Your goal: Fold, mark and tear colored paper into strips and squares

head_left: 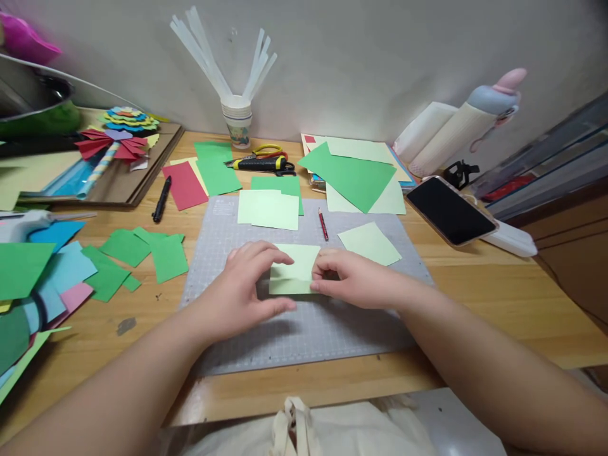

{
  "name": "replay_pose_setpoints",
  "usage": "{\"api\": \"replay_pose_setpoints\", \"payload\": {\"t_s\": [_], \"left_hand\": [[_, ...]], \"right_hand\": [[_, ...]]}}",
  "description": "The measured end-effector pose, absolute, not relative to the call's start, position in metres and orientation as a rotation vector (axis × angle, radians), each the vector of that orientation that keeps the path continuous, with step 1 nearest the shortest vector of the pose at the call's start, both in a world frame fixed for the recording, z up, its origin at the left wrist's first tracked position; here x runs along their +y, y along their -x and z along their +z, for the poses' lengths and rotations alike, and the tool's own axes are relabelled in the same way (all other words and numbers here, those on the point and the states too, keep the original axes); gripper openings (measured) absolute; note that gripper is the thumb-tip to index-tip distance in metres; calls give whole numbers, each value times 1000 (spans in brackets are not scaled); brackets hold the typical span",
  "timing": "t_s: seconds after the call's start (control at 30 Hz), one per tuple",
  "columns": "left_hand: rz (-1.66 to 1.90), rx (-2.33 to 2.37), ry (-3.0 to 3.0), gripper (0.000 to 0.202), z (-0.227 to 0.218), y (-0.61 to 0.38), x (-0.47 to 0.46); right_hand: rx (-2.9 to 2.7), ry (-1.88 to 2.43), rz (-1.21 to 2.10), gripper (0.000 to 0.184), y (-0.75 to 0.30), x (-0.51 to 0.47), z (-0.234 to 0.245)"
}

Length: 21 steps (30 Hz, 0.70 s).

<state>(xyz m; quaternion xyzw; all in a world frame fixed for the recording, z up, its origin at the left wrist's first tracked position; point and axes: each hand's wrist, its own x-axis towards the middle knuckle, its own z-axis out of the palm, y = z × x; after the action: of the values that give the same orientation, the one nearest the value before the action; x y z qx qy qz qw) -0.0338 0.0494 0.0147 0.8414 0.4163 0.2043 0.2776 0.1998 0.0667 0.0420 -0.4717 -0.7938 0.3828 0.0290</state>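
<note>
A pale green sheet of paper (294,266) lies on the grey cutting mat (304,342), with a narrow folded strip along its near edge. My right hand (344,275) pinches the sheet's right edge between thumb and fingers. At the left end of the sheet, my left hand (256,282) is open, thumb and fingers spread apart around that side. Just beyond the sheet are a red pencil (323,224) and two overlapping pale green pieces (273,209). Another pale green piece (370,243) rests behind my right hand.
Dark green paper pieces (170,256) are scattered left of the mat, near a black pen (162,199). A yellow-black utility knife (259,164) and a cup (238,130) holding white sticks stand behind. On the right lie a phone (451,210) and a bottle (456,130).
</note>
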Motion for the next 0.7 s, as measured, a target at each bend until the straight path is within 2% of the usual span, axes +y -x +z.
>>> {"api": "replay_pose_setpoints", "payload": {"t_s": [0.07, 0.13, 0.2, 0.23, 0.43, 0.53, 0.7], "left_hand": [[618, 1063, -2335, 52, 18, 35, 47], [687, 1055, -2388, 32, 21, 35, 46], [773, 1072, -2330, 7, 24, 35, 44], [810, 1078, -2244, 2, 25, 35, 44], [710, 1165, -1604, 18, 30, 30, 35], [653, 1167, -1567, 17, 32, 25, 31], [601, 1177, -1652, 14, 33, 15, 26]], "right_hand": [[-2210, 1387, 1596, 18, -201, 73, 49], [-1964, 1275, 1888, 22, -201, 77, 52], [-1811, 1153, 1980, 22, -199, 78, 50], [-1758, 1106, 1966, 21, -197, 77, 48], [-1661, 1015, 1659, 19, -188, 56, 47], [-1909, 1056, 1363, 8, -182, 43, 53], [-2261, 1073, 841, 10, -175, 31, 51]]}}
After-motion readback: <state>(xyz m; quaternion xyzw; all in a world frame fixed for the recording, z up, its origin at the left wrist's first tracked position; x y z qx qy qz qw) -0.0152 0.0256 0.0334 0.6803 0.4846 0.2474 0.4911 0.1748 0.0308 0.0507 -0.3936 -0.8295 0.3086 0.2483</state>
